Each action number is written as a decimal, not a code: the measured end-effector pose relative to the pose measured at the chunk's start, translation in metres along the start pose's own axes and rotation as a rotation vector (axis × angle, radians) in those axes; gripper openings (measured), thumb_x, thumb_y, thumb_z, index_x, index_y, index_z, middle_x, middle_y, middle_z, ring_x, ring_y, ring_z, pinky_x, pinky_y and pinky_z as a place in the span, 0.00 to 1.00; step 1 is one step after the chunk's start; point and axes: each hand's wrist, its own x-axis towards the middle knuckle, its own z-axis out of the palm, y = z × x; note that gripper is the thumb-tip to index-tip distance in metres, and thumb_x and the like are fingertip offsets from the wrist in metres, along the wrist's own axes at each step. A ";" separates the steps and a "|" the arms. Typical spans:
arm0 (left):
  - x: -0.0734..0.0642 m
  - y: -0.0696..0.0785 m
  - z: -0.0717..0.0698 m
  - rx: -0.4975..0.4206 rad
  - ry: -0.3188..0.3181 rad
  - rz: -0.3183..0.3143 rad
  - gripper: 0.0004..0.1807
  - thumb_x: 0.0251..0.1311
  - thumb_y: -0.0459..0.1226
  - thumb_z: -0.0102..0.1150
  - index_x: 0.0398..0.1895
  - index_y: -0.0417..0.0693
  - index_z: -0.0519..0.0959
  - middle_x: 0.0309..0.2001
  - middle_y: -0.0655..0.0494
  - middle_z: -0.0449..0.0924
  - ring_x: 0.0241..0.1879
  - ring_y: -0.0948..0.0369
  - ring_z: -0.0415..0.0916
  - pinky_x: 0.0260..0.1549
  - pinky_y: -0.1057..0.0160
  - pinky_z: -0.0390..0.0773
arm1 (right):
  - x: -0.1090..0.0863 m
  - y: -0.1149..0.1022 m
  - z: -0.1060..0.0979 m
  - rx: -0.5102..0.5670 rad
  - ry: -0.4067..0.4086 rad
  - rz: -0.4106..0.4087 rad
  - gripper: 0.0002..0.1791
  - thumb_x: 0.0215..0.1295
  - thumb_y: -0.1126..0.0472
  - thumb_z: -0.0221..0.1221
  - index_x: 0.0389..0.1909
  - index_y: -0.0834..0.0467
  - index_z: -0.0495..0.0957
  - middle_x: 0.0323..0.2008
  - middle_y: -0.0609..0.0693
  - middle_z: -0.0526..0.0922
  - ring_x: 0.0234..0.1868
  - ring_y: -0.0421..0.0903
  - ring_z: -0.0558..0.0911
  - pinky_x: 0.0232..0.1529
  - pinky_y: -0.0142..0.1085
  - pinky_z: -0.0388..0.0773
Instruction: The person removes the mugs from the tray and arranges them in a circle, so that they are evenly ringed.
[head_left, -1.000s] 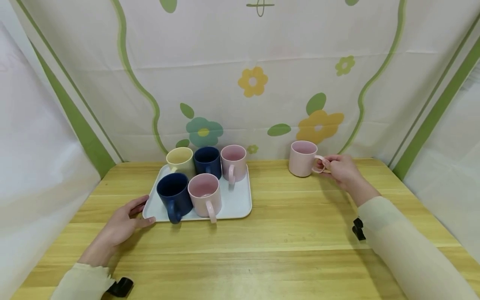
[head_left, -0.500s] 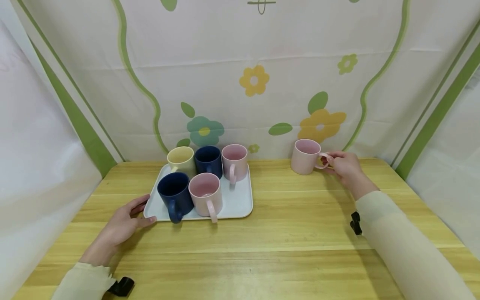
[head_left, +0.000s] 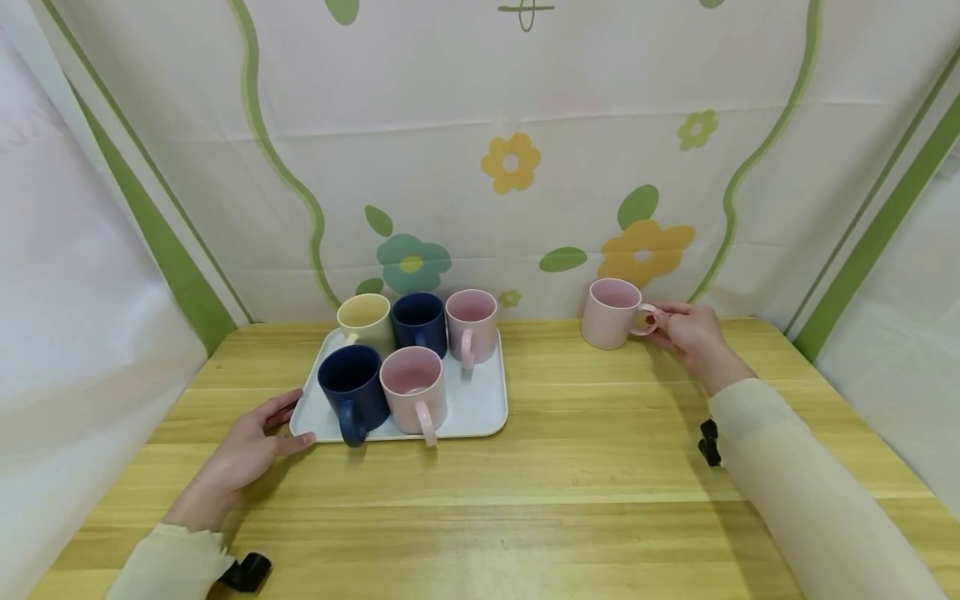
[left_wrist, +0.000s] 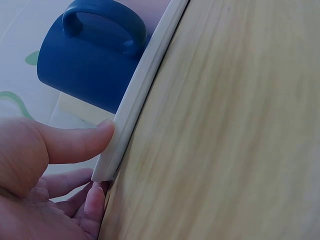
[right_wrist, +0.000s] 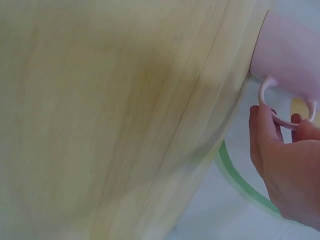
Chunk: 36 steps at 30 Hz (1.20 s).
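At the back right of the table, my right hand pinches the handle of a pink mug between thumb and fingers. In the right wrist view this mug is upright, its base at the tabletop. Far to the left, my left hand holds the front left corner of a white tray. The left wrist view has the thumb on the tray's rim and the fingers around the corner. On the tray stand a yellow mug, two navy mugs and two pink mugs.
The wooden table extends between and in front of both hands. A white curtain with printed flowers hangs right behind its back edge. The mug handles on the tray point toward the front, and two of them jut over the tray's front rim.
Early on, my right hand and its pink mug shifted slightly back and to the right; since then they look still. My left hand stays at the tray corner throughout.
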 end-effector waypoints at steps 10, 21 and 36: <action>0.003 0.000 0.001 -0.004 0.003 -0.002 0.49 0.71 0.41 0.69 0.85 0.37 0.51 0.79 0.30 0.61 0.75 0.37 0.64 0.65 0.55 0.70 | -0.007 -0.002 -0.014 0.040 -0.060 -0.038 0.33 0.81 0.62 0.56 0.81 0.66 0.61 0.33 0.29 0.84 0.39 0.29 0.84 0.45 0.24 0.83; 0.004 0.003 0.002 -0.034 -0.009 -0.021 0.49 0.71 0.39 0.67 0.86 0.37 0.49 0.79 0.29 0.59 0.76 0.36 0.62 0.69 0.43 0.67 | -0.020 -0.012 -0.016 -0.088 -0.032 -0.104 0.31 0.78 0.50 0.62 0.76 0.55 0.70 0.48 0.27 0.80 0.48 0.24 0.81 0.52 0.23 0.82; 0.002 -0.001 0.001 -0.011 0.004 -0.007 0.50 0.70 0.40 0.69 0.85 0.35 0.50 0.79 0.28 0.61 0.75 0.36 0.63 0.69 0.41 0.66 | -0.054 -0.042 0.039 0.005 -0.098 -0.239 0.34 0.73 0.52 0.68 0.72 0.63 0.73 0.53 0.34 0.84 0.53 0.33 0.82 0.52 0.27 0.84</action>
